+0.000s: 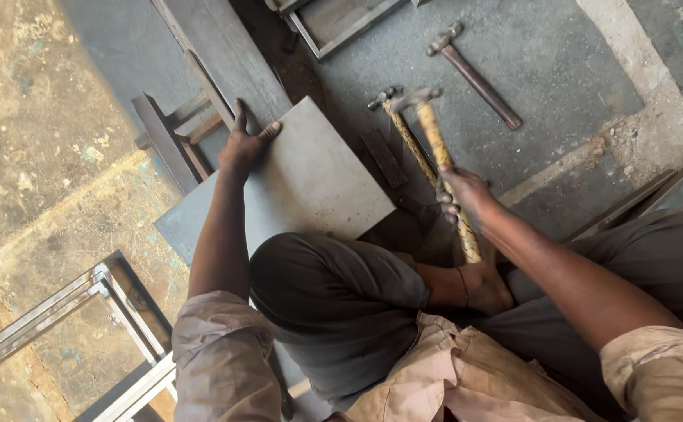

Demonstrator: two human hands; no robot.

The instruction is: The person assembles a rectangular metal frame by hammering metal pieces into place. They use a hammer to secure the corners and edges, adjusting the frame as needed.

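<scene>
My left hand (246, 141) grips the far corner of a flat grey metal sheet (302, 184) that lies on the floor in front of my bent knee. My right hand (466, 199) is closed around the yellowish handle of a hammer (438, 144), its head raised and pointing away from me, to the right of the sheet. A second hammer with a mottled handle (404, 133) lies on the floor just beside it.
A third hammer with a dark handle (478, 74) lies farther off on the concrete. A long metal bar (224, 55) runs behind the sheet. Metal frames stand at the lower left (84, 305), top (341, 27) and right edge (646, 195).
</scene>
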